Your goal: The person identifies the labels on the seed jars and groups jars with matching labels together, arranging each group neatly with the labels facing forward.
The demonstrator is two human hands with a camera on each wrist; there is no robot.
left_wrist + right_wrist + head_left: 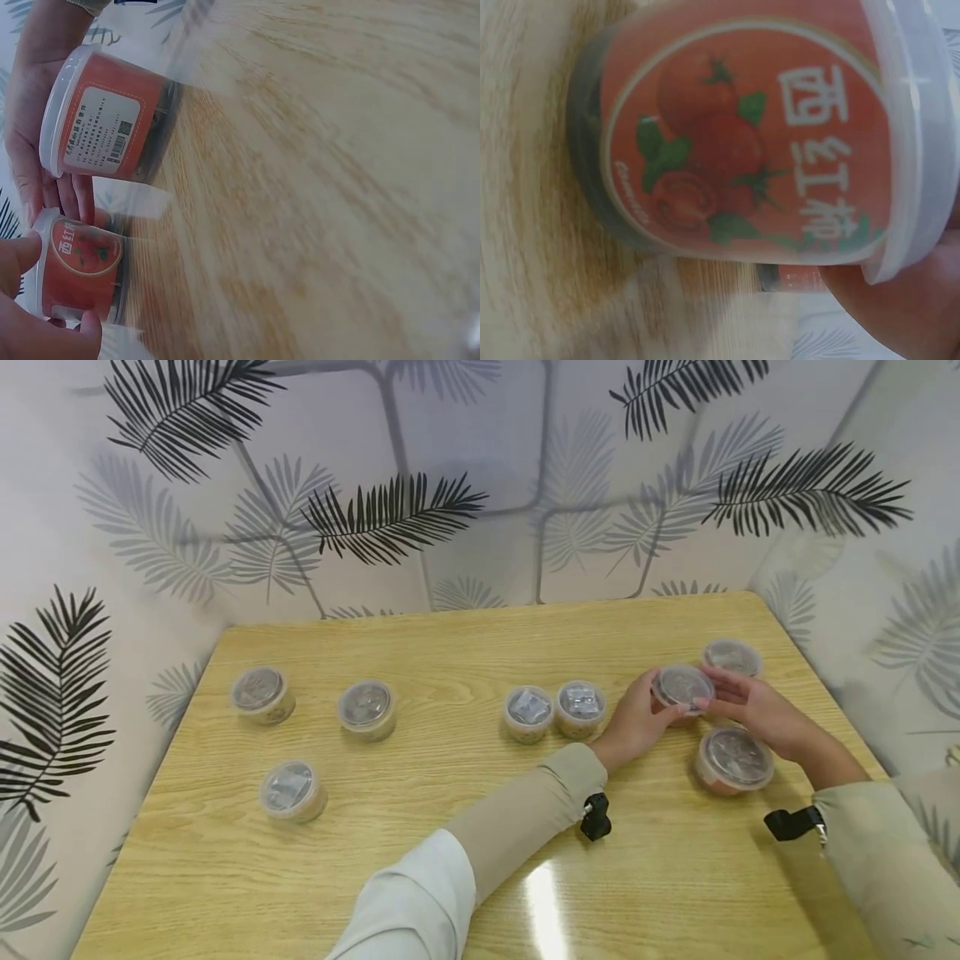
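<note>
The table (465, 827) is pale wood grain with a glossy, glare-catching finish. The tub (681, 687) is smooth translucent plastic, its red label (742, 142) slick. Sleeves (525, 814) look matt cloth.

Pale wooden table (450, 877) with a glossy glare patch, palm-leaf patterned white walls (465, 485) on three sides.

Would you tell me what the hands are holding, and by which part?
Both the left hand and right hand grip one lidded tomato cup by its sides near the rim.

Left hand (636, 714), right hand (750, 703): fingers curled, gripping
</note>
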